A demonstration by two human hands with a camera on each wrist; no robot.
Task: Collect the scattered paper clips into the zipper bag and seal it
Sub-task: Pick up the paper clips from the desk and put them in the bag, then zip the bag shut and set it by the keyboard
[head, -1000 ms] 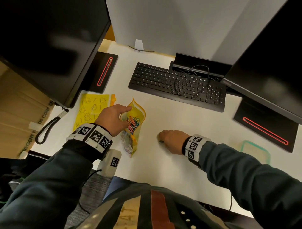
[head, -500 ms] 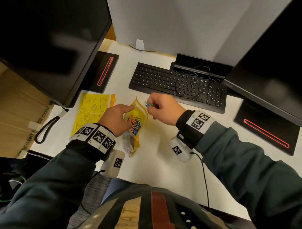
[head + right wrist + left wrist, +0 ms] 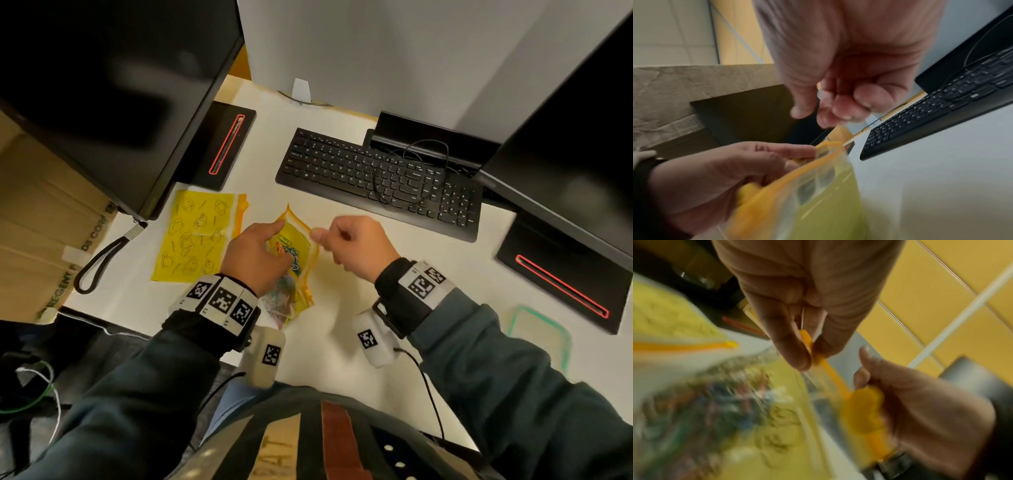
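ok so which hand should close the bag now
Right, probably. The left hand pinches the bag by its orange zip strip, holding the mouth up, so it is busy. The right hand is beside the mouth, fingers curled on nothing, free to press it shut.

The left hand (image 3: pixel 255 258) sits at centre frame in the head view, forearm rising from the lower left, thumb and forefinger pinched together on a thin edge; the right hand (image 3: pixel 356 245) hangs just right of it, forearm coming from the lower right, fingers (image 3: pixel 840 107) loosely curled, thumb near the forefinger; both wrists wear marker bands.
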